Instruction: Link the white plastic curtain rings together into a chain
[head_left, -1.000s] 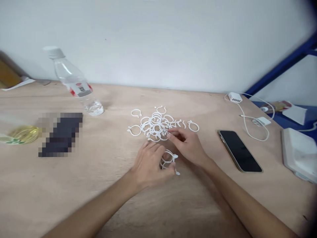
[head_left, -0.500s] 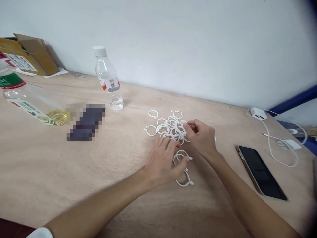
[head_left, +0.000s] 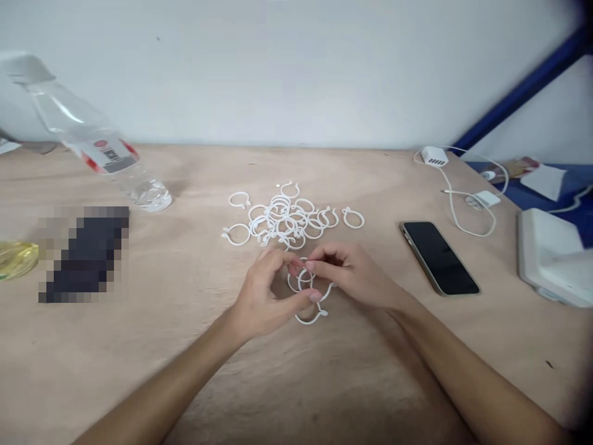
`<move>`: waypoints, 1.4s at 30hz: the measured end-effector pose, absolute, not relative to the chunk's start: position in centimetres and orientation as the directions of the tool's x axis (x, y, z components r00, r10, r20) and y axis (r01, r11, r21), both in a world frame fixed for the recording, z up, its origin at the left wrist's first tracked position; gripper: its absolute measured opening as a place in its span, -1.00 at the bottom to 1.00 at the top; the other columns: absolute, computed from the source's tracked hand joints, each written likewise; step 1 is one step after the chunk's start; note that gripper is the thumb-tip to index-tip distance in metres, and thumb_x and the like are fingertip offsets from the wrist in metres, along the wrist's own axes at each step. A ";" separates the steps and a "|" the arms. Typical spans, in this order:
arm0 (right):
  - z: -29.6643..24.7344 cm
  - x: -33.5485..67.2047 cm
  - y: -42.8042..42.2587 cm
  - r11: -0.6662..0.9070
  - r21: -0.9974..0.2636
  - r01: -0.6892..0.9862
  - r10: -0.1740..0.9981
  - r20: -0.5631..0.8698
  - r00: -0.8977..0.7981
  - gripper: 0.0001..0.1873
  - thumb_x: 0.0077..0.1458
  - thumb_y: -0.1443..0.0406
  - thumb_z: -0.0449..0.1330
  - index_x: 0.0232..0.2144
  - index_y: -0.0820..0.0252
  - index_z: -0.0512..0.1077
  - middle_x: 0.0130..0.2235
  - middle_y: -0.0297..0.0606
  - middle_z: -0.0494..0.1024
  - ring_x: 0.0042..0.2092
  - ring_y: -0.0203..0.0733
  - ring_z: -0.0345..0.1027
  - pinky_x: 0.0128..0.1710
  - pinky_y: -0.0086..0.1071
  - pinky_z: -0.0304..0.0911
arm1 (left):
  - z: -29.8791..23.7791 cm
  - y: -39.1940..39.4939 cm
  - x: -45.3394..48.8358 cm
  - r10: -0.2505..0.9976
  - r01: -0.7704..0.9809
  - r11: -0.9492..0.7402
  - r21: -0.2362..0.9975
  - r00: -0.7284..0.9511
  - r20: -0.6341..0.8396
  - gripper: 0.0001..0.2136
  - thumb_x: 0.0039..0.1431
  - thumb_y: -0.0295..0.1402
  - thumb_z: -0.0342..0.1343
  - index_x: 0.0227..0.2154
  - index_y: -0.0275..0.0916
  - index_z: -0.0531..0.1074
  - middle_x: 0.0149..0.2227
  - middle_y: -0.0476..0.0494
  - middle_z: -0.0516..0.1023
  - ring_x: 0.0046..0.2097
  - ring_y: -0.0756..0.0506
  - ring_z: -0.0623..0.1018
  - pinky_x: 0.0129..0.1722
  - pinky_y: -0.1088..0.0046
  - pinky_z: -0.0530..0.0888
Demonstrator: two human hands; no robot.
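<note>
1. Hands meet just in front of the heap of white rings (head_left: 287, 219), on the near side of it on the wooden table (head_left: 185, 346).
2. The left hand (head_left: 262, 296) is curled, thumb and fingertips pinched on a small linked bunch of rings (head_left: 309, 289) that lies just short of the heap.
3. The right hand (head_left: 352, 275) comes in from the other side, its fingertips closed narrowly on the same bunch, touching the left hand's fingers.
4. One ring of the bunch hangs out below the thumbs and rests on the table; how many rings are linked I cannot tell.
5. The heap itself is a loose tangle, with a few single rings lying apart at its left and right edges.
6. Right of the heap, well apart, a dark phone (head_left: 439, 256) lies face up.
7. Beyond the phone, further right of the heap, a white charger (head_left: 434, 156) sits by the wall with its cable (head_left: 456, 210) looping over the table.
8. Left of the heap and further back, a clear water bottle (head_left: 99, 151) stands with a red and white label.
9. Further left of the heap lies a blurred dark patch (head_left: 86, 253).
</note>
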State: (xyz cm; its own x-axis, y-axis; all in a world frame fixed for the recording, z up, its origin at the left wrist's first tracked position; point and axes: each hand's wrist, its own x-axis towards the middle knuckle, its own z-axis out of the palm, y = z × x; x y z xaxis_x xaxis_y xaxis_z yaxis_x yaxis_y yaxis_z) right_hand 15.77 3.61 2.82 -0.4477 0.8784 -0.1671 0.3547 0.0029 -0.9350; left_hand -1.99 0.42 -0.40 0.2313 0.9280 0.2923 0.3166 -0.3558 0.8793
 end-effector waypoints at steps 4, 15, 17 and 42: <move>2.9 15.0 3.2 -0.175 -0.957 0.233 0.881 -0.258 -0.397 -0.87 0.01 0.33 0.19 -0.51 0.27 0.48 -0.56 -0.38 0.44 -0.51 -0.38 0.27 -0.50 -0.49 0.17 | -0.4 0.4 -2.0 0.939 0.467 -0.330 0.820 0.250 0.235 -0.67 -0.11 -0.10 0.26 -0.47 -0.20 0.30 -0.44 0.00 0.35 -0.35 -0.06 0.34 -0.34 0.38 0.26; 2.1 14.1 2.8 -0.446 -0.893 0.059 0.842 -0.441 -0.312 -0.92 -0.03 0.41 0.16 -0.54 0.25 0.40 -0.67 -0.49 0.34 -0.70 -0.50 0.09 -0.70 -0.58 0.00 | -0.2 0.5 -1.6 0.894 0.624 -0.444 0.643 0.358 0.271 -0.75 0.00 -0.13 0.12 -0.52 -0.20 0.29 -0.55 0.01 0.34 -0.43 -0.07 0.31 -0.35 0.36 0.23; 2.0 14.1 2.9 -0.480 -0.877 -0.009 0.829 -0.451 -0.332 -0.85 0.02 0.31 0.17 -0.54 0.25 0.39 -0.66 -0.46 0.35 -0.72 -0.49 0.09 -0.74 -0.57 -0.03 | -0.4 0.5 -1.6 0.887 0.625 -0.448 0.640 0.400 0.231 -0.74 0.06 -0.12 0.06 -0.53 -0.21 0.28 -0.55 0.00 0.34 -0.43 -0.07 0.31 -0.33 0.35 0.25; 1.0 14.5 3.8 -0.029 -0.989 0.146 0.965 -0.066 -0.255 -0.66 0.09 0.09 0.14 -0.42 0.27 0.47 -0.52 -0.34 0.44 -0.49 -0.31 0.28 -0.47 -0.43 0.20 | -0.5 0.8 -1.9 0.974 0.597 -0.228 0.770 0.140 0.179 -0.71 0.07 -0.16 0.00 -0.63 -0.21 0.17 -0.60 0.01 0.29 -0.46 -0.04 0.31 -0.44 0.44 0.25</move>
